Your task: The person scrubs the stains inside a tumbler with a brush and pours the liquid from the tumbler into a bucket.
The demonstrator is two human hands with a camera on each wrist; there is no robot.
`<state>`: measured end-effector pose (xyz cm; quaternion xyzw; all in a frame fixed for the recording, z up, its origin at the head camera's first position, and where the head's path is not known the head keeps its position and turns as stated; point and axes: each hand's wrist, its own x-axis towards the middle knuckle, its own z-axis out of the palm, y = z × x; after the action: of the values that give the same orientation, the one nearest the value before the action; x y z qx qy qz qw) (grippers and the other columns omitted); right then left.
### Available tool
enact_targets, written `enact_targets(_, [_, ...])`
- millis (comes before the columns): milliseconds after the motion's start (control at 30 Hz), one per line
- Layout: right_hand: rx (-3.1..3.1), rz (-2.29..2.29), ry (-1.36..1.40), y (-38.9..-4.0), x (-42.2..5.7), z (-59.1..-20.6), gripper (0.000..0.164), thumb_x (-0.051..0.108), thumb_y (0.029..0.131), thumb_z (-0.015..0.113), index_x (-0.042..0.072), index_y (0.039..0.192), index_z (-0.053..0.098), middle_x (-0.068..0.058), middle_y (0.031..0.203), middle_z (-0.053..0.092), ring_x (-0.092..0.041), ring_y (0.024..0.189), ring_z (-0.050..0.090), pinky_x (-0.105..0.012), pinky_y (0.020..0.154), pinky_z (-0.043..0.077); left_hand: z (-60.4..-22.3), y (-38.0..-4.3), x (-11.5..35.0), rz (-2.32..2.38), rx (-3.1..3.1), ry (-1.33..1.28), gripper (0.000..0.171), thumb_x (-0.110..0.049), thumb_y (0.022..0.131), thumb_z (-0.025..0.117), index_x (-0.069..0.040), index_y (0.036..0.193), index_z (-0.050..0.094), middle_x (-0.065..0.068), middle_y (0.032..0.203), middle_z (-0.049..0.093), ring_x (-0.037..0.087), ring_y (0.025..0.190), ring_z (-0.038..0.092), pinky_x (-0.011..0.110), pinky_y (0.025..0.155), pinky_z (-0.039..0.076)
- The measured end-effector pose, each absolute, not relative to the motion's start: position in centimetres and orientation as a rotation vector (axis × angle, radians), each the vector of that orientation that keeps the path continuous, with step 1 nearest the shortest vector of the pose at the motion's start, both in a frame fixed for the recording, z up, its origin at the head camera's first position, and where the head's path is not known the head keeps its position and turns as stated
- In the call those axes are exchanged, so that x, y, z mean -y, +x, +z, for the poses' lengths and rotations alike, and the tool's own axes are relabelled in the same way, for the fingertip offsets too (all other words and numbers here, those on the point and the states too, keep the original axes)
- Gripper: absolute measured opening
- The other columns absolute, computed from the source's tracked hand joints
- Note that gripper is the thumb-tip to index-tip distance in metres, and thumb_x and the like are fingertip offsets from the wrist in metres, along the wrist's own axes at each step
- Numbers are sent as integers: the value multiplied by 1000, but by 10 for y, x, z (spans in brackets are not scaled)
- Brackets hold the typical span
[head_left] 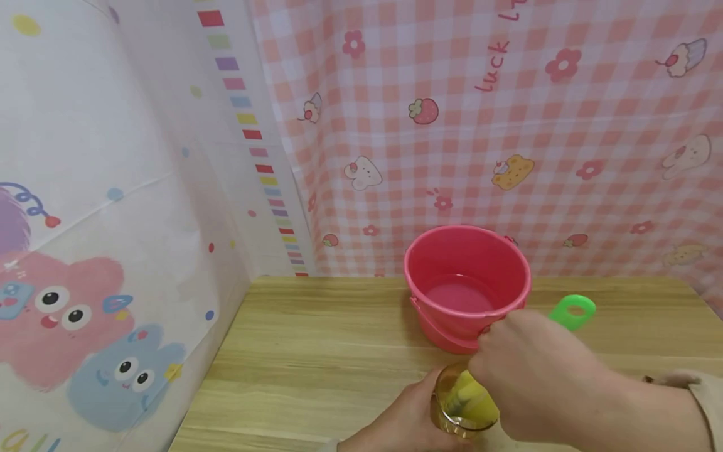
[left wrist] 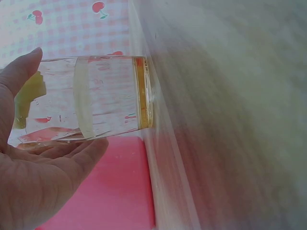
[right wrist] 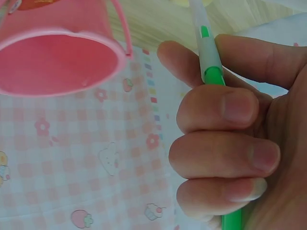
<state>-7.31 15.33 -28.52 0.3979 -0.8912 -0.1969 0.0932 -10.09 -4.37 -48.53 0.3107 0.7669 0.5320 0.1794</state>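
My left hand grips a clear amber-tinted glass from the side, thumb and fingers on opposite sides of it. In the head view the glass stands upright at the table's front, its base at or close to the tabletop. A sponge cup brush is in my right hand, fingers curled round its green and white handle. The yellow sponge head sits inside the glass mouth, partly hidden behind my right hand. The green handle end, with a hole, sticks out beyond that hand.
Just behind the hands, a pink bucket stands on the wooden table, its handle folded down at the front. A pink checked cloth hangs at the back, and a white printed sheet hangs along the left.
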Motion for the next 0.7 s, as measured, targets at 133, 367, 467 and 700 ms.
enact_targets(133, [2645,-634,1209,-72,-142,-281,37,28,65,77,23,55,43,6,53,36,-18,51,35,-31,51,33,-485,-100,44,1545,-2097,828,88,-27,79,94,-43,149,43,-21,129,64,0,116,60,26,103,49])
enact_targets(367, [2618,-823,1177,-73,-127,-271,40,37,70,78,18,56,45,3,50,35,-18,47,35,-29,49,35,-481,-99,42,1624,-1900,697,79,-20,79,92,-43,142,48,-16,125,67,5,112,64,25,99,52])
enact_targets(467, [2600,-849,1162,-76,-125,-269,38,37,70,77,18,57,47,2,50,36,-18,46,36,-29,48,37,-482,-99,43,1615,-1906,697,77,-22,80,91,-42,141,49,-17,126,66,5,114,63,25,100,50])
enact_targets(700, [2613,-846,1139,-84,-128,-269,31,29,69,71,19,56,45,2,47,35,-17,46,36,-30,47,38,-483,-99,43,1598,-1980,769,80,-22,79,93,-43,143,48,-19,129,65,3,118,61,26,107,46])
